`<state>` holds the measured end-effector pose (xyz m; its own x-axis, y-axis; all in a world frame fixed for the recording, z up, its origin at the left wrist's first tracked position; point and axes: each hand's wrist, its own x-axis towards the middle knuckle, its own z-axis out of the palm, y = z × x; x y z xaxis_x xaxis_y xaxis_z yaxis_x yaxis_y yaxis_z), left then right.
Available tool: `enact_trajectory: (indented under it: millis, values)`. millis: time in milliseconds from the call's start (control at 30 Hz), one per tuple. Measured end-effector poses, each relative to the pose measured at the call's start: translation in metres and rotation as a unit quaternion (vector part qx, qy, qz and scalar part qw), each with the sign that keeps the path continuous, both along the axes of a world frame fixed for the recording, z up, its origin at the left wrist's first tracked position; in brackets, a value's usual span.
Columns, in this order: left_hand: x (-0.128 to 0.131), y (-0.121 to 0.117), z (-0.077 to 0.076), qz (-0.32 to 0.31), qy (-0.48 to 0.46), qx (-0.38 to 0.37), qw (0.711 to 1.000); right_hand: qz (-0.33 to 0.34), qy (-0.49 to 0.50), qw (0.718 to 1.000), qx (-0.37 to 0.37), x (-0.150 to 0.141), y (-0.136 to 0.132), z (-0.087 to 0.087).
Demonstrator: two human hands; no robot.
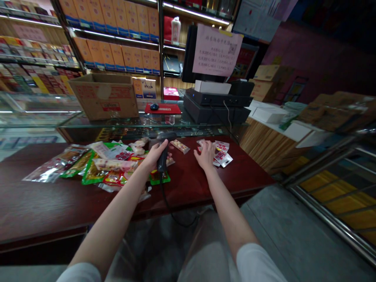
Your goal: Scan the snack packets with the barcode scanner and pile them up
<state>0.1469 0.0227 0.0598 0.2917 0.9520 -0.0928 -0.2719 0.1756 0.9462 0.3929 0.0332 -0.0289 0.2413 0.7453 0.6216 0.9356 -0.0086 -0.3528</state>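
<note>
My left hand (157, 156) is wrapped round the handle of a black barcode scanner (161, 161). The scanner's head points away from me, and its cord hangs over the table's front edge. A clear-wrapped snack bar (180, 146) lies just beyond it, between my hands. To the right, my right hand (206, 155) rests over a few small packets, thumb apart and fingers reaching forward. White-and-red snack packets (223, 158) stick out beside it; what lies under the fingers is partly hidden. Left of the scanner spreads a pile of bagged snacks (117, 166), some in green and red wrappers.
Everything lies on a dark red wooden table (188, 184). Behind it stand a glass counter (117, 124), an open cardboard box (107, 98), a mouse (154, 106) on a red mat and a monitor (190, 55) with a paper notice. A metal railing (326, 211) is at right.
</note>
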Motion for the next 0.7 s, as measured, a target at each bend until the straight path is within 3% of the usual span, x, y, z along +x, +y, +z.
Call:
enact_trajectory:
  millis: [100, 167, 267, 467, 700]
  values:
    - [-0.005, 0.002, -0.005, 0.008, 0.001, 0.010, 1.000, 0.086, -0.033, 0.991, -0.102, -0.027, 0.021, 0.003]
    - [-0.009, 0.003, -0.011, 0.007, 0.002, 0.016, 1.000, 0.096, -0.028, 0.984, -0.150, -0.040, 0.034, 0.001]
    - [-0.015, 0.005, -0.019, 0.005, 0.003, 0.001, 1.000, 0.085, -0.013, 0.984, -0.158, -0.046, 0.046, -0.003]
    - [-0.025, 0.007, -0.027, 0.004, -0.010, -0.023, 1.000, 0.066, 0.055, 0.992, -0.096, -0.012, 0.035, 0.001]
    - [-0.011, -0.003, -0.024, -0.068, 0.007, 0.005, 0.998, 0.142, 0.135, 0.975, 0.107, 0.040, -0.012, 0.014]
